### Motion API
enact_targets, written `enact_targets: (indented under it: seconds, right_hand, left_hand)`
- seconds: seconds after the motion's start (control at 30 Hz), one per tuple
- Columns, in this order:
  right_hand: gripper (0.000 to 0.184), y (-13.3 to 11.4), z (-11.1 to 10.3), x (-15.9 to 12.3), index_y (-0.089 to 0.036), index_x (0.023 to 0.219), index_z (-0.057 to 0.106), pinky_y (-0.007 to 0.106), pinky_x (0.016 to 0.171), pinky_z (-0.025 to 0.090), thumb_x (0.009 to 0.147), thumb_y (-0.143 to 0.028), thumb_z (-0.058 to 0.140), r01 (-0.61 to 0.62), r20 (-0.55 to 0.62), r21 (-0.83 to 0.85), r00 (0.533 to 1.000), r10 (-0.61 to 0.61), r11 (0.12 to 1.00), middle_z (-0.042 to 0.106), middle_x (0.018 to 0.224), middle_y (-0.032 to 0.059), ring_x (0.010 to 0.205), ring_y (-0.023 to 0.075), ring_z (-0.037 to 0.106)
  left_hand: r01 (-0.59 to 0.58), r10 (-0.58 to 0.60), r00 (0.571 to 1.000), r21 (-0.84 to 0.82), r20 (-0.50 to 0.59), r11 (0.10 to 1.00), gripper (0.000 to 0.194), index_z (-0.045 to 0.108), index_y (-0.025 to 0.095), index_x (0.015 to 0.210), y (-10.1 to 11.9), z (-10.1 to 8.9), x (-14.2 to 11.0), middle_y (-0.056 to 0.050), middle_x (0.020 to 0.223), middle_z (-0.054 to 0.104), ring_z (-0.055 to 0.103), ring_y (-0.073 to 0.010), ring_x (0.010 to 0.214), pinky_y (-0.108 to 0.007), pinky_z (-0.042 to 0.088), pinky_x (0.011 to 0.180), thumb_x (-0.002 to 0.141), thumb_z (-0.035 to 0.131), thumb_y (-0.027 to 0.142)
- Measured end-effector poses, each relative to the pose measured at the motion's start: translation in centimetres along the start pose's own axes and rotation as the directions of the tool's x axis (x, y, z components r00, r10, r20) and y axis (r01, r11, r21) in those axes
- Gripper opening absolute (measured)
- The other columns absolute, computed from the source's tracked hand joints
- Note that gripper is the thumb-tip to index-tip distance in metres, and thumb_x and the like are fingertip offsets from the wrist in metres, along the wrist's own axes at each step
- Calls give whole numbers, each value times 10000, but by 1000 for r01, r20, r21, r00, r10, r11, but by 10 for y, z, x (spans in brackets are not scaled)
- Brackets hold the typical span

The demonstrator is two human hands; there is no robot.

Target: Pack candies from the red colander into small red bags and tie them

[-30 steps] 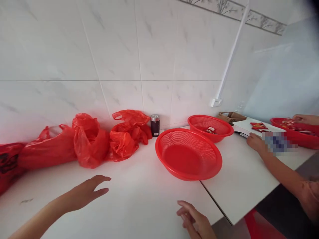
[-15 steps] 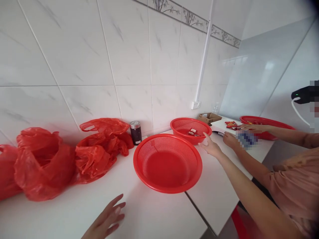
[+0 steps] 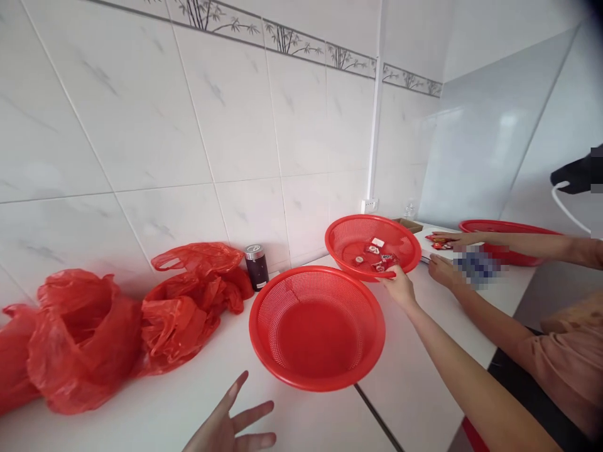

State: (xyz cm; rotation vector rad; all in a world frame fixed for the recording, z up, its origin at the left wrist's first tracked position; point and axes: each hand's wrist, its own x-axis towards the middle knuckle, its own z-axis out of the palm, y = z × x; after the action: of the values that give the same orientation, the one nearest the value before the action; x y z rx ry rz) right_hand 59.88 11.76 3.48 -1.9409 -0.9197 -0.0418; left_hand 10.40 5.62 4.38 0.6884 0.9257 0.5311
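Right hand (image 3: 398,287) has reached the rim of a red perforated plastic basket (image 3: 372,221) near the desk's (image 3: 414,383) back edge, fingers curled beside small glossy packets (image 3: 379,254), grip unclear; left hand (image 3: 230,427) hangs open, fingers spread, by the front edge.

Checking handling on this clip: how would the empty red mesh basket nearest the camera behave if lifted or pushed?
Likely light for its size: the red mesh basket looks like thin perforated plastic. It would probably flex slightly at the rim. On the smooth white counter it may slide rather than tip.
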Motion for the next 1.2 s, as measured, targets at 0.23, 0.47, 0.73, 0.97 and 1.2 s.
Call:
enact_targets:
  seconds: [0.23,0.47,0.73,0.97,1.2]
  right_hand:
    - [226,-60,-85,-22,-245,824,545,296,730,444,691,-385,663,165,-22,32,986,-165,986,659,854,18,809,205,595]
    - [264,-123,-104,-90,-237,877,571,305,669,538,662,-327,694,92,254,447,941,-224,890,633,850,16,764,186,624]
    - [171,-151,-65,-184,-221,854,523,241,612,510,720,-230,630,-178,670,603,643,-372,778,607,837,-17,698,129,588]
    - [147,-121,-30,-200,-229,851,533,251,642,485,748,-304,605,86,619,376,718,-319,923,621,883,-6,750,160,569]
    - [461,-94,-5,-237,-288,1146,530,285,687,528,739,-479,630,28,402,198,909,-108,980,627,1130,30,999,247,626]
  left_hand:
    - [-185,188,949,-36,253,982,944,0,371,1518,12,42,68,-89,1529,358,412,-267,1348,-429,362,1049,802,560,623]
    - [-264,190,917,178,350,948,817,217,331,1508,-18,72,101,-89,1585,230,339,-279,1386,-429,323,1078,820,634,471]
    - [-475,522,850,334,-65,814,689,506,181,1314,-17,-25,69,-189,1362,537,527,-350,1211,-474,466,958,727,665,505]
    - [-504,876,465,776,-126,379,347,578,187,1110,43,-94,45,-117,1205,625,610,-277,1076,-418,515,869,826,520,379]
    - [-352,929,358,935,92,43,264,623,202,1073,138,-91,44,-83,1184,593,547,-228,1137,-362,430,985,883,455,275]
